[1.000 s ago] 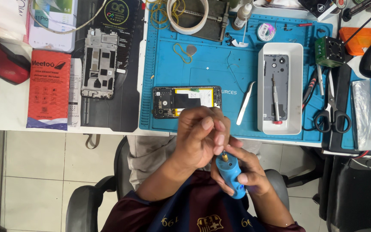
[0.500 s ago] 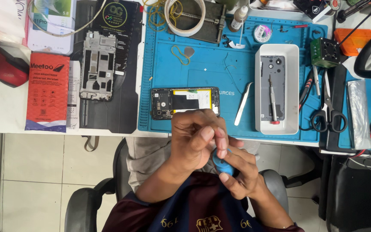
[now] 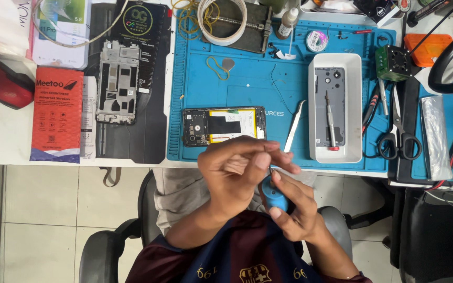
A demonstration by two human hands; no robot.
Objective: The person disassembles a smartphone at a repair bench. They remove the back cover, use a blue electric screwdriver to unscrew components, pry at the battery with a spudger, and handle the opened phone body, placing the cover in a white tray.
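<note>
Right hand (image 3: 294, 209) grips a blue tool (image 3: 274, 195), left hand (image 3: 237, 170) pinching its tip; the opened phone (image 3: 224, 126) lies just beyond, lengthwise left-right.

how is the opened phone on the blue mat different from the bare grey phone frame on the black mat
The opened phone lies sideways on the blue mat; the bare grey phone frame lies lengthwise on the black mat. The opened phone still carries a yellow-edged battery with a black patch and a dark board; the frame is an unfilled silver skeleton with cut-outs. Both lie flat, backs off, untouched by either hand.
</note>
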